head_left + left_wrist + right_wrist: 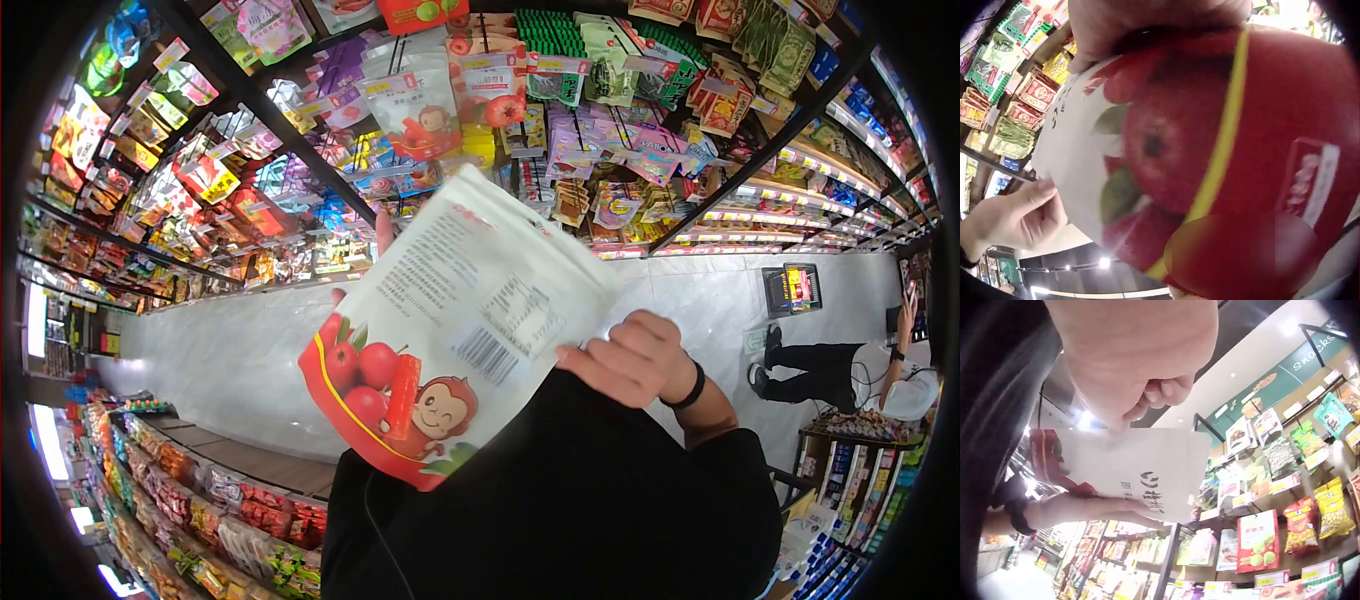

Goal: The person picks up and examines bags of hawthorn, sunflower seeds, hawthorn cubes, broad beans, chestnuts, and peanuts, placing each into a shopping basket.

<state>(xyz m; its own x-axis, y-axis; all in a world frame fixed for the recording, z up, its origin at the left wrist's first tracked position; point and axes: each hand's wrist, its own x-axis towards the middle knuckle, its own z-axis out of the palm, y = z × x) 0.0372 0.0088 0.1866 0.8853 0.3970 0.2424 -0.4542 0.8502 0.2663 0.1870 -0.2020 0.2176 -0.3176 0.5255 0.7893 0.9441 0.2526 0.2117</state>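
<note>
A: Main item?

B: One white-and-red resealable snack pouch (pixel 455 265): barcode, text panel, cartoon monkey, red fruit. Position: off the floor (pixel 240 365), in front of the black-sleeved torso, carried between two hands.

A: Right hand (pixel 632 358)?

B: Gripping. Thumb and curled fingers pinch the pouch's lower-right long edge, nearer the top corner than the red base. Black wristband (pixel 690 385) behind it.

A: Left hand (pixel 1079 509)?

B: Open. Fingers extended along the printed front, supporting the pouch; in the head view, only fingertips show, past the upper-left long edge.

A: Lie of the pouch?

B: Long axis aslant in the head view: top edge upper right, red base lower left. Back panel faces the head camera. The pouch extends leftward from the right hand; the left hand is behind it. Both hands touch it, so neither is nearer.

A: Surroundings?

B: Hanging snack packets (pixel 410 105) beyond the top edge; shopping basket (pixel 792 290) on the floor, well apart, to the right.
</note>
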